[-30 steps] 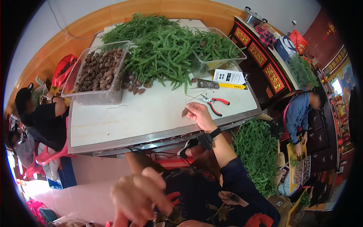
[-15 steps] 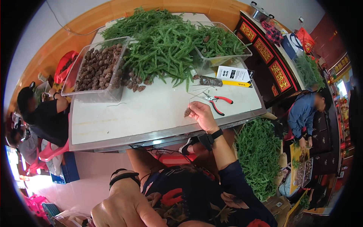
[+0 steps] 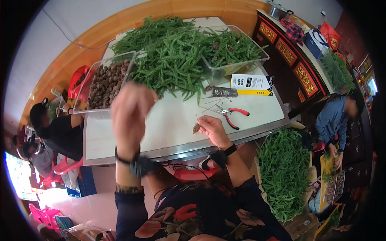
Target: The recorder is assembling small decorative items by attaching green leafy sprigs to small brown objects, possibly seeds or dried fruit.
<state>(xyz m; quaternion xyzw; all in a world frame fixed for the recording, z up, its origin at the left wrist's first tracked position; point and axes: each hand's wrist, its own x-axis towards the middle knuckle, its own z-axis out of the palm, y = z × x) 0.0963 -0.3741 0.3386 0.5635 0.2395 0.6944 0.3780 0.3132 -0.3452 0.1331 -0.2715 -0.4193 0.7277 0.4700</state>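
Above the table's near edge, my right hand (image 3: 216, 131) pinches a small brown pine cone (image 3: 196, 128), with a thin wire standing up from it. My left hand (image 3: 130, 108) is raised over the left part of the table, beside a clear plastic box (image 3: 95, 110) heaped with pine cones (image 3: 105, 82). Motion smears its fingers, so their state is unclear. Red-handled pliers (image 3: 235, 111) lie with jaws parted beyond my right hand, and a few loose wires (image 3: 209, 105) rest by them. Green artificial sprigs (image 3: 173, 60) pile up at the table's far side.
A second clear bin (image 3: 215, 74) holds more sprigs, near a dark plastic-wrapped bundle (image 3: 224, 92) and a white-and-yellow package (image 3: 251, 83). Sprigs fill a carton (image 3: 283, 172) beside me on the right. One person (image 3: 56, 130) sits left, another (image 3: 331, 120) right.
My left hand has swung up from low by my body to over the table near the pine cone box. My right hand, still pinching the pine cone, has shifted slightly nearer.
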